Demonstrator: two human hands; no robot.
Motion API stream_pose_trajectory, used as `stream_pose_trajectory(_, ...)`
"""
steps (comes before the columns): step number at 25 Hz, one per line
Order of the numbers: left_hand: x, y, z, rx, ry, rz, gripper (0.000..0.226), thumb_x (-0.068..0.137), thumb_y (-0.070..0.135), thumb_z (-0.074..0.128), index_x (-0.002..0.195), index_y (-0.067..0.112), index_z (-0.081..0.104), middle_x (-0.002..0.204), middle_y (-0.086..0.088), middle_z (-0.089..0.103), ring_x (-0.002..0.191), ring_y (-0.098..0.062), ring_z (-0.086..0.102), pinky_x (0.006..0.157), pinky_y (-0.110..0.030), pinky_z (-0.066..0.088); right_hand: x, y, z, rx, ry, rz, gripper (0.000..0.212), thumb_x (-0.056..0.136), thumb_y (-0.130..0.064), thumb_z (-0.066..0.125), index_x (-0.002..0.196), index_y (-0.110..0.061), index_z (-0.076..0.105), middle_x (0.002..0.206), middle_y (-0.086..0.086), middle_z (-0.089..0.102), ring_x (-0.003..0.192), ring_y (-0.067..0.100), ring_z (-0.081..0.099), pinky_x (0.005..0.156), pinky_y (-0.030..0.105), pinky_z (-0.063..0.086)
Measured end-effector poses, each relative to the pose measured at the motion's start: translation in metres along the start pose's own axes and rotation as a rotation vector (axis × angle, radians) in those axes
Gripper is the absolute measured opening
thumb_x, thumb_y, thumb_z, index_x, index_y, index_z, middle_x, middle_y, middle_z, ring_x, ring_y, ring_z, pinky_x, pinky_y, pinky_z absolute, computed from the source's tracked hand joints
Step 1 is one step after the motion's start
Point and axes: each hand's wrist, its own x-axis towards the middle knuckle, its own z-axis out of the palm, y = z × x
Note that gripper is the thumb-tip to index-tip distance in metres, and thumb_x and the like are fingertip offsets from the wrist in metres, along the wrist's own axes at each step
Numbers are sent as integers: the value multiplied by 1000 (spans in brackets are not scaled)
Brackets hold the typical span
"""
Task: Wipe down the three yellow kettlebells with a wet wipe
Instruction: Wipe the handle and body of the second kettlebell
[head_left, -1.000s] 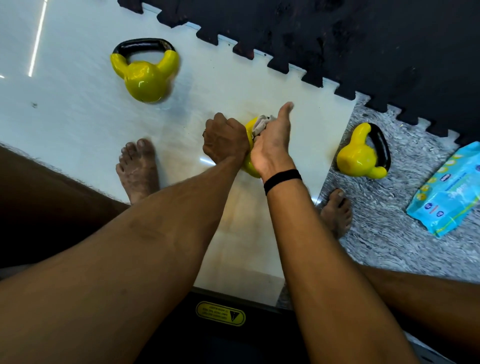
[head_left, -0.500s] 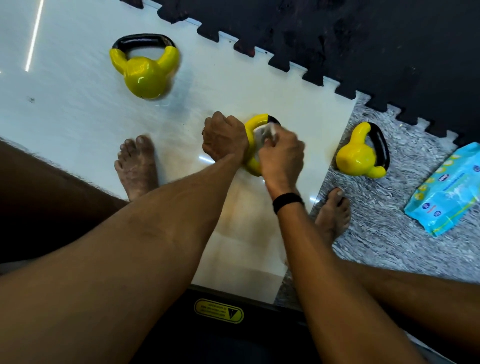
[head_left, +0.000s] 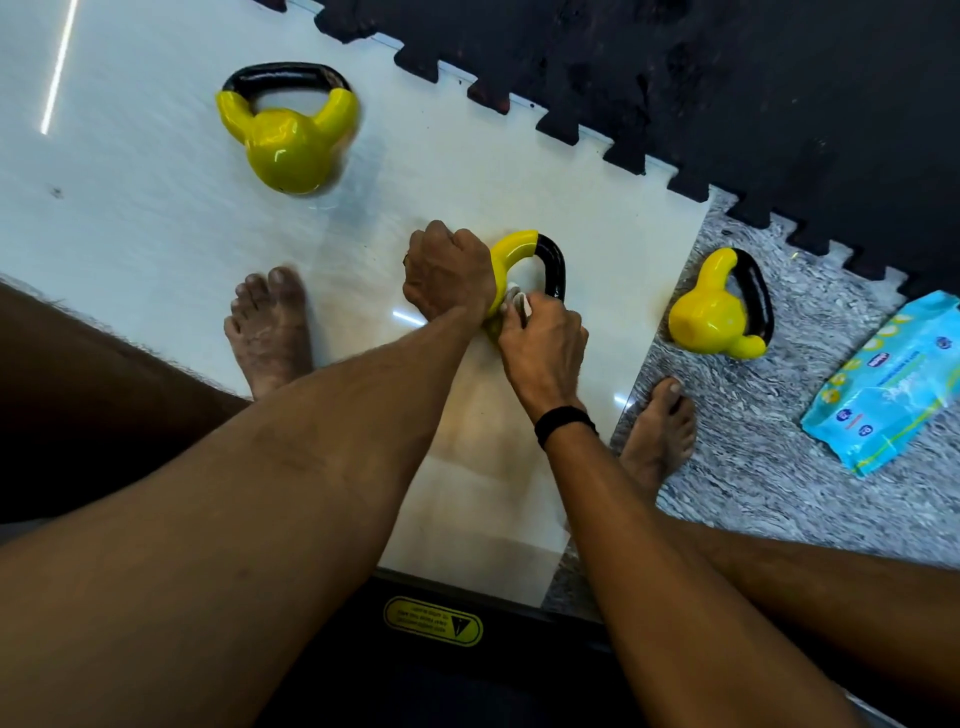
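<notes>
A: Where is the kettlebell?
B: The middle kettlebell (head_left: 524, 257) sits on the white floor (head_left: 156, 218); the left hand (head_left: 449, 273) grips it.
A: And the wipe?
B: The right hand (head_left: 543, 345) pinches the wet wipe (head_left: 517, 304) against it.

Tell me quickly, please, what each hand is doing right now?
Left hand: grips the middle kettlebell.
Right hand: fingers hold the wet wipe against it.
</notes>
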Motion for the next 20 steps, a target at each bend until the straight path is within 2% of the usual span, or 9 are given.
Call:
stream_pose_trajectory(2,0,1,0,-2,4,5,25,88,21,42,86,5,61,100,-12,63,94,-31,57,68,-30,31,-7,2,-3,37,127,-41,10,83,-15,59,82,-7,65,79,14,68,73,34,62,71,38,42)
stream_pose_trajectory(6,0,-1,2,-17,-5,16,26,87,22,42,83,5,60,97,-12,63,92,-30,58,67,-30,32,-16,12,-1,-194,247,-131,18,71,-10,61,85,-16,70,78,3,65,82,27,55,79,38,33)
stream_pose_trajectory(8,0,-1,3,-17,-2,18,26,87,22,42,82,5,60,96,-12,63,91,-30,58,67,-30,33,-21,15,5,-253,147,-200,22,73,-10,54,88,-15,70,84,4,66,90,29,55,85,40,30)
stream_pose_trajectory(10,1,-1,1,-3,1,18,26,87,23,42,83,5,61,95,-12,64,89,-29,58,66,-29,32,-38,14,20,-299,13,-229,41,75,-12,46,111,-8,65,109,10,66,107,32,56,96,44,30)
stream_pose_trajectory(12,1,-1,2,4,9,21,27,87,23,42,82,5,61,94,-11,64,88,-28,58,64,-29,31,-57,11,34,-372,-83,-198,68,74,-20,37,139,-1,43,139,16,49,131,32,44,108,49,23)
stream_pose_trajectory(14,0,-2,2,-10,14,17,26,86,22,42,81,5,60,93,-11,64,88,-29,58,64,-30,31,-60,9,41,-393,-129,-168,82,67,-24,25,144,2,34,146,18,40,138,33,36,113,56,14)
stream_pose_trajectory(16,0,-1,3,-20,19,4,26,87,22,42,82,4,60,93,-11,64,89,-29,57,64,-29,30,-43,7,36,-357,-177,-166,72,63,-23,26,129,-1,47,130,14,50,129,32,44,113,59,4)
stream_pose_trajectory(18,-1,-1,1,-12,15,-3,27,89,22,42,84,4,61,95,-11,63,90,-27,57,65,-29,29,-19,5,24,-303,-286,-116,46,68,-17,42,112,-7,52,113,9,54,118,29,48,114,60,-2)
stream_pose_trajectory(20,-1,0,1,-3,17,2,27,89,22,41,85,5,61,96,-10,63,91,-27,57,66,-28,28,-7,6,18,-279,-335,-104,38,70,-13,52,108,-9,53,110,7,56,116,28,49,115,59,-2)
